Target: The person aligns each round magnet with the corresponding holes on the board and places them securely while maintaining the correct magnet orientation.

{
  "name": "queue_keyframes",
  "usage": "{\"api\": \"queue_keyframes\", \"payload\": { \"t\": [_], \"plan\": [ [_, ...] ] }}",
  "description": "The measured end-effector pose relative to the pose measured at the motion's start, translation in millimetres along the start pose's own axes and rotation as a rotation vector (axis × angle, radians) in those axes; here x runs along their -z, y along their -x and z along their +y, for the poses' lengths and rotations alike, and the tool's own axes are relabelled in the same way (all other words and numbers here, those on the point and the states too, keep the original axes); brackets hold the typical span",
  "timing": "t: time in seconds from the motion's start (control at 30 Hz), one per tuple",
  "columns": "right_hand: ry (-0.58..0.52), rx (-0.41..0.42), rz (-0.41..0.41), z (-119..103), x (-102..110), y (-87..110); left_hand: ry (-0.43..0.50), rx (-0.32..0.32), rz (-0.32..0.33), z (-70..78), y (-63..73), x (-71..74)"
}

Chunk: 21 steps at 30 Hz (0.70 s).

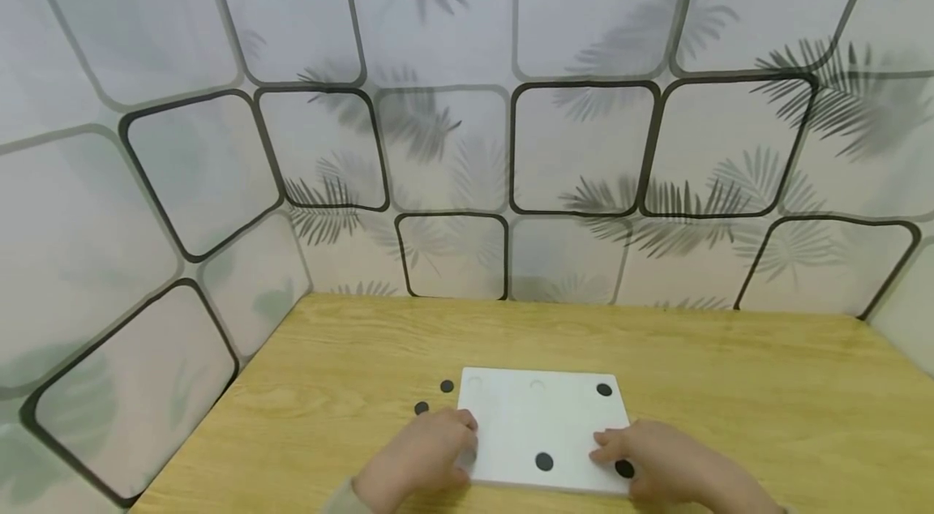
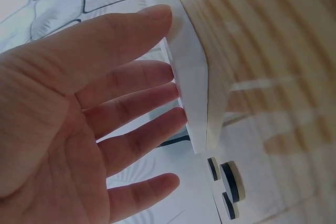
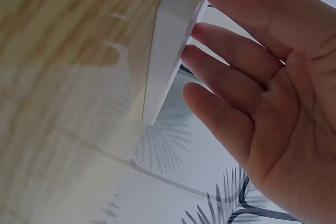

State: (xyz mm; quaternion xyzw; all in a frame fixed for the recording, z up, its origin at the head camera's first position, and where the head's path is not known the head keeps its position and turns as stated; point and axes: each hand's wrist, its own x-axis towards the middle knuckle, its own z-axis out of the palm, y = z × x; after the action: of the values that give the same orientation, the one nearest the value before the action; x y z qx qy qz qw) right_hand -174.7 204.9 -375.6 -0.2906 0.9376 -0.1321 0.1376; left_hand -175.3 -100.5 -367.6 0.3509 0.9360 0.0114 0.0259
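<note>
A flat white board (image 1: 511, 425) lies on the wooden table. Three black discs show on it: one disc (image 1: 604, 389) at the far right corner, one (image 1: 544, 461) mid near edge, and one (image 1: 623, 468) at the near right corner. Faint round marks show along its far edge. My left hand (image 1: 434, 449) touches the board's left side, thumb tip against the white edge (image 2: 191, 77) and fingers stretched toward its top. At the right side my right hand (image 1: 653, 453) touches the board likewise, its fingers (image 3: 226, 45) extended and fairly relaxed.
Left of the board lie loose black discs, one disc (image 1: 447, 386) farther off and another (image 1: 422, 408) close to my left hand; the left wrist view shows a third disc (image 2: 228, 205). Patterned wall covering (image 1: 452, 149) rises behind the table (image 1: 350, 352) and along its left side.
</note>
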Motion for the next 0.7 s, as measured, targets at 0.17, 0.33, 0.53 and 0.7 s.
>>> {"api": "queue_keyframes", "payload": {
  "t": [0.17, 0.33, 0.53, 0.7],
  "plan": [
    [0.029, 0.028, 0.023, 0, -1, 1.4, -0.013, -0.008, 0.000, 0.1, 1.3, 2.9],
    [0.044, 0.042, 0.032, 0, 1, 2.4, -0.016, -0.016, -0.017, -1.6, -0.3, 5.5],
    [0.064, 0.071, 0.048, 0, 3, 2.9, -0.005, -0.021, 0.040, -7.4, 0.7, 8.1],
    [0.081, 0.083, 0.064, -1, 2, 3.8, 0.012, 0.012, 0.081, -17.8, 6.7, 16.4]
  ]
}}
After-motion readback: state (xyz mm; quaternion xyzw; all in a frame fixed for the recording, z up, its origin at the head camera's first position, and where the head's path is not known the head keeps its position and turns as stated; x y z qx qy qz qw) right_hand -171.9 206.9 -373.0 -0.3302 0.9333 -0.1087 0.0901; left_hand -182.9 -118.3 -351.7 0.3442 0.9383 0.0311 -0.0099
